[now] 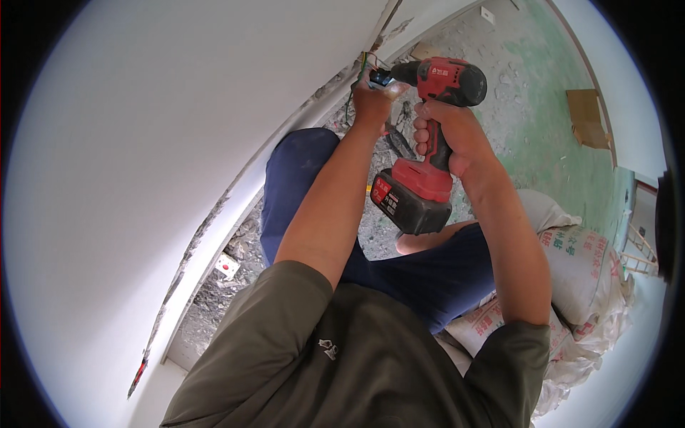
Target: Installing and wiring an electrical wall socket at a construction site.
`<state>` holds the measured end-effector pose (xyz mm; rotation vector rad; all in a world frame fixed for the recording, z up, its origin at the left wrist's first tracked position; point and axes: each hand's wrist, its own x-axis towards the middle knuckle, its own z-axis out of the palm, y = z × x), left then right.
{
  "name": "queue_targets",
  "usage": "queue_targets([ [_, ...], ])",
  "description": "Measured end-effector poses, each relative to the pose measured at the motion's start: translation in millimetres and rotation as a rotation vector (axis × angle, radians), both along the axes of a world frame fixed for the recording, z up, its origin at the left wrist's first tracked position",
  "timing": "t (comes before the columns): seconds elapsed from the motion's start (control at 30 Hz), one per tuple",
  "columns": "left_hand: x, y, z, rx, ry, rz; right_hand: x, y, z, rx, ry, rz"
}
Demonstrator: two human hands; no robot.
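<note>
My right hand (457, 132) is wrapped round the handle of a red and black cordless drill (439, 77), its battery pack (410, 203) hanging below. The drill's nose points left, at a small dark and white electrical fitting (379, 78) by the wall. Closed on that fitting is my left hand (372, 103), with some fingers hidden behind it. Thin coloured wires (365, 60) run beside the fitting at the wall. The drill's tip seems to meet the fitting; whether a bit touches a screw is too small to tell.
A tool with dark handles (399, 143) lies on the rubble-strewn floor below my hands. The white wall (178, 128) stands close on my left. Stacked sacks (578, 264) are at my right, and a cardboard box (588, 118) lies farther off.
</note>
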<state>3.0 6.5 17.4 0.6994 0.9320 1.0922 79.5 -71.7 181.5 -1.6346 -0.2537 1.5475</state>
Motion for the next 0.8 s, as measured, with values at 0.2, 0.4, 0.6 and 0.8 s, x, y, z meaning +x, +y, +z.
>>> queue_targets([
  [0.2, -1, -1, 3, 0.008, 0.005, -0.029, -3, 0, 4, 0.009, -0.016, -0.002],
  [0.4, 0, -1, -1, 0.017, -0.060, -0.022, -4, -4, 3, 0.012, -0.155, 0.078],
  [0.6, 1, 1, -6, 0.026, -0.077, -0.044, -3, -5, 3, 0.034, -0.195, 0.084],
  [0.8, 4, 4, -19, 0.027, -0.077, -0.056, -4, -7, 1, 0.019, -0.299, 0.139],
])
